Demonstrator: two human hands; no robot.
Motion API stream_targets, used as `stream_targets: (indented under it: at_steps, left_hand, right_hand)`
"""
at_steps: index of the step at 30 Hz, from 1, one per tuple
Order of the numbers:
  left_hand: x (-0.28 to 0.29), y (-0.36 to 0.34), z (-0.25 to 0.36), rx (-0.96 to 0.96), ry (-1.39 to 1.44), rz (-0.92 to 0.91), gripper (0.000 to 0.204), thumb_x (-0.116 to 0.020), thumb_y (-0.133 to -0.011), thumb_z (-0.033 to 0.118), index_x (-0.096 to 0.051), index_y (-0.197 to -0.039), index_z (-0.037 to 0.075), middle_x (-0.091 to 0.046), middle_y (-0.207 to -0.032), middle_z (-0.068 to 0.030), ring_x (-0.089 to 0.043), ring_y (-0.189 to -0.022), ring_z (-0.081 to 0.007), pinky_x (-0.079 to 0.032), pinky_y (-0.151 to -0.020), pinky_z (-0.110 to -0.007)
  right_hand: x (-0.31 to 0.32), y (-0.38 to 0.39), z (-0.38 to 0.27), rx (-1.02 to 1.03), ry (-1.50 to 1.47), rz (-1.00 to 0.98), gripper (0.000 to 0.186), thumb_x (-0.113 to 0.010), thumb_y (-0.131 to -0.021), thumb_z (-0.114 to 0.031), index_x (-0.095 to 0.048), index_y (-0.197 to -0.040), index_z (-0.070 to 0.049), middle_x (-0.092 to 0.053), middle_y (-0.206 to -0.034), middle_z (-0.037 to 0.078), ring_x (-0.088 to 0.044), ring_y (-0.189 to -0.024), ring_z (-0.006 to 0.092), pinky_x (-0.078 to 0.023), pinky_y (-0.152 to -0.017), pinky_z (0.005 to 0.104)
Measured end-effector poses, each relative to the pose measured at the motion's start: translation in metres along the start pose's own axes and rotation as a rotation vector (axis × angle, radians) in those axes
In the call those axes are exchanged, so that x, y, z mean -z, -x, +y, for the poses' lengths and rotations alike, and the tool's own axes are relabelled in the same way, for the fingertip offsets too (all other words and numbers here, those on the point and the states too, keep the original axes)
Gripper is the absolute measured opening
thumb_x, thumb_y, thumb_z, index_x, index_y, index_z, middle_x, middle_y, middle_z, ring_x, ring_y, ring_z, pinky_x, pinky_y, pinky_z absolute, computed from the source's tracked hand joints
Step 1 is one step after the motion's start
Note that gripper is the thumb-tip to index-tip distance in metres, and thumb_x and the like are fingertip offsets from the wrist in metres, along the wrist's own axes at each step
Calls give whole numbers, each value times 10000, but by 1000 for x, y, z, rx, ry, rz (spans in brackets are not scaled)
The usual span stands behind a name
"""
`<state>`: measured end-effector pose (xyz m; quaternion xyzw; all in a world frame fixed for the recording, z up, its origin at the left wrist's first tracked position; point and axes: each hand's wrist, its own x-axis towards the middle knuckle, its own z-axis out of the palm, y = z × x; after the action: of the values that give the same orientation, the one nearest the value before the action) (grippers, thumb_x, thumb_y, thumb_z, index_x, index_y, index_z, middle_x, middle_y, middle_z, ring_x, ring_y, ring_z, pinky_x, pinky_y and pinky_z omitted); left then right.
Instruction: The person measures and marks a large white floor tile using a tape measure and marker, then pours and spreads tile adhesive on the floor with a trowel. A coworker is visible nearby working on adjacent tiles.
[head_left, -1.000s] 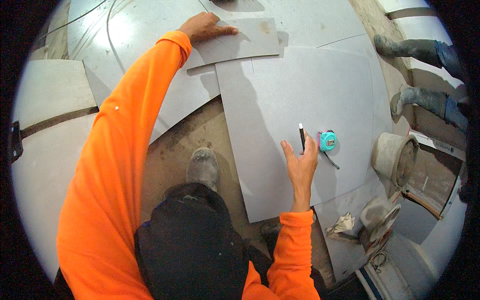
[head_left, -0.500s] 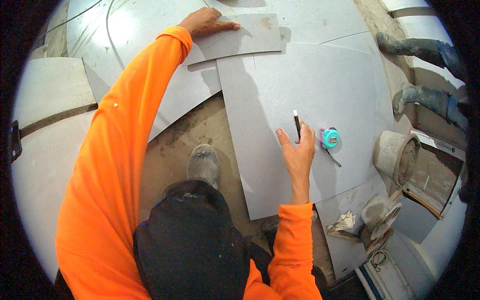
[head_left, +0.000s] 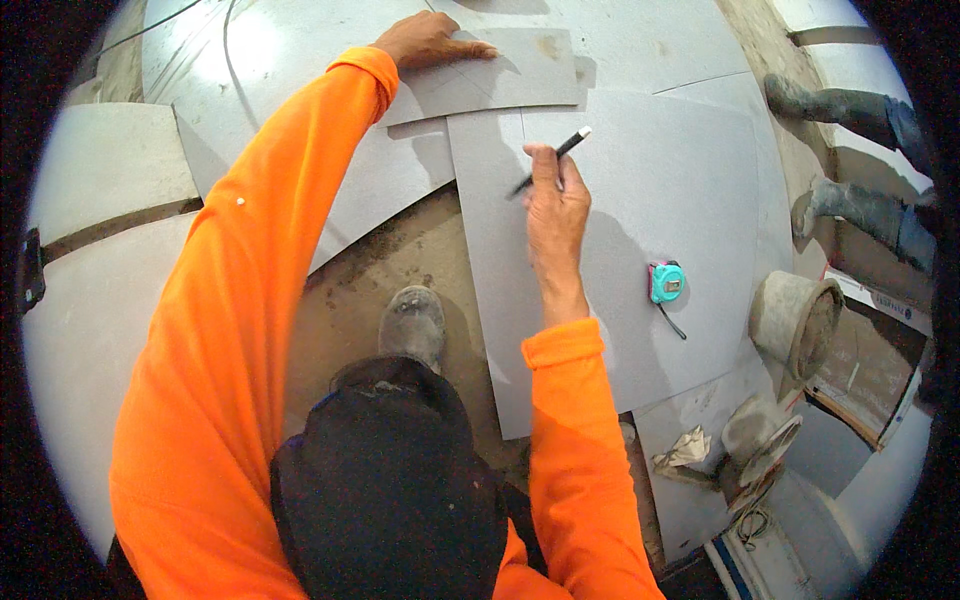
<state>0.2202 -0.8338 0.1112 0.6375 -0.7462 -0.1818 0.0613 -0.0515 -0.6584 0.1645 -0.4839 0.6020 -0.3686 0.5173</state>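
The right hand point(head_left: 558, 215) has its grip pinched around a pen point(head_left: 572, 144) above a large tile point(head_left: 640, 190); the left hand point(head_left: 425, 40), thumb spread wide, rests on a tile strip point(head_left: 535, 78).

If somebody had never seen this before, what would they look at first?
Probably the bright orange sleeves, which come up big from the lower edge. Next might be the turquoise tape measure on the big grey board, to the right of the right hand, which holds a black pen. Near the top, the left hand rests on a smaller grey strip.
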Motion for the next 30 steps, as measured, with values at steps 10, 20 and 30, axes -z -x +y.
stream_targets:
  at_steps: [10,20,30]
  left_hand:
    - [0,4,2,58,72,0,1047,-561,-722,953,-785,-932,-49,-738,-866,-256,-749,-798,-372,-592,-732,-432]
    - [-2,0,-1,59,60,-7,1070,-550,-691,980,-781,-870,-49,-731,-837,-249,-739,-784,-360,-579,-719,-440]
    - [4,4,2,66,54,-7,1052,-556,-723,955,-779,-899,-58,-736,-901,-262,-743,-857,-374,-582,-772,-453]
  right_hand:
    - [-52,-26,3,89,-45,-86,238,-700,-981,-122,-698,-1167,26,-759,-995,123,-729,-926,162,-587,-855,293]
    - [-60,-32,-2,100,16,-90,225,-695,-981,-126,-718,-1153,18,-770,-989,119,-744,-916,173,-591,-849,297]
    - [-58,-24,-6,92,42,-102,237,-706,-971,-132,-720,-1154,18,-769,-985,112,-735,-903,161,-579,-847,284]
